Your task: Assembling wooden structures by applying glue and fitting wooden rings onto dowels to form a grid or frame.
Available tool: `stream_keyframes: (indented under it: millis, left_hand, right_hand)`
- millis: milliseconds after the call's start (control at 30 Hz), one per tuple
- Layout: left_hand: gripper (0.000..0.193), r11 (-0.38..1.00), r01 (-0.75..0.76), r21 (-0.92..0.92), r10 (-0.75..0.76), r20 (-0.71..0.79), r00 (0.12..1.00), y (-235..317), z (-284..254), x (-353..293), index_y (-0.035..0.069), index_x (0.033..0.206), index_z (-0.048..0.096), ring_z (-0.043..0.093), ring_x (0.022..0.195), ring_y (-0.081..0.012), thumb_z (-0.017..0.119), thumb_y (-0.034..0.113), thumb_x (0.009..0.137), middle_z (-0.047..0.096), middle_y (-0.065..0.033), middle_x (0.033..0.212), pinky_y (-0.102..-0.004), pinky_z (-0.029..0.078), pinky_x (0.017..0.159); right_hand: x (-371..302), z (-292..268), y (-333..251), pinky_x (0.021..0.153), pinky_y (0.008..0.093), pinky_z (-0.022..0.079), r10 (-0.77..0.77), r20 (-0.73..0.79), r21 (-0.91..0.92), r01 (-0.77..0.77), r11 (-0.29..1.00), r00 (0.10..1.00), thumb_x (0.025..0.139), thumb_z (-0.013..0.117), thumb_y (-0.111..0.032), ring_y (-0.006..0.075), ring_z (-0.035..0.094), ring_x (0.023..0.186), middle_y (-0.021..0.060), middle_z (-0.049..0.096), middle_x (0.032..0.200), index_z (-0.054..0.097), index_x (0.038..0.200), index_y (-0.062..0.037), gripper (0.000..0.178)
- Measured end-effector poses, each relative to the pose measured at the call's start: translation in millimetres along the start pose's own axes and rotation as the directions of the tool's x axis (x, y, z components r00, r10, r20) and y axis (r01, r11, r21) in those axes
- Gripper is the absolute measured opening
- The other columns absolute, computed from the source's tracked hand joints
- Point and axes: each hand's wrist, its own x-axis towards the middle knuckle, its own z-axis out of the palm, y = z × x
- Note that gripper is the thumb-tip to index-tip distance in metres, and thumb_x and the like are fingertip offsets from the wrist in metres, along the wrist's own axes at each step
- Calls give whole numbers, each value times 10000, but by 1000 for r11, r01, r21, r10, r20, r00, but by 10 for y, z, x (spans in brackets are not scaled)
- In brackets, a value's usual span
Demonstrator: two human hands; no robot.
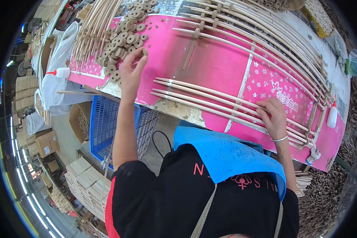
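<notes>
My left hand is raised beside a heap of brown wooden discs with centre holes. Its thumb and forefinger pinch one small wooden disc, seen nearly edge-on. My right hand, with a bangle at the wrist, is closed over a few pale wooden rods lying side by side near the table's front edge. Its fingers curl round one rod, partly hidden by the hand. At their right ends these rods meet a wooden crosspiece.
More rods threaded through discs lie across the back of the pink-covered table. Another rod bundle is at the left. White squeeze bottles stand or lie at both sides. A blue plastic crate is below the front edge.
</notes>
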Motion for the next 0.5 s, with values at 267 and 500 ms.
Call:
stream_keyframes:
  millis: [267, 500]
  left_hand:
    - [397, 956, 220, -196, -229, -24, 973, 16, -14, -432, 13, 1388, 647, 660, 1127, -120, 666, 190, 1034, 714, -50, 1257, -284, 507, 983]
    - [351, 868, 299, -397, -283, 99, 954, 41, 26, -460, 41, 1347, 680, 681, 1084, -128, 642, 217, 1046, 738, -42, 1182, -287, 520, 925]
  right_hand:
    - [0, 34, 31, 754, 407, 470, 1, -36, 55, 1, 998, 999, 877, 739, -74, 281, 608, 831, 115, 595, 860, 686, 938, -9, 104]
    - [0, -24, 20, 724, 359, 517, 30, -83, 142, -18, 990, 996, 919, 718, -49, 254, 631, 829, 111, 609, 894, 681, 956, 10, 79]
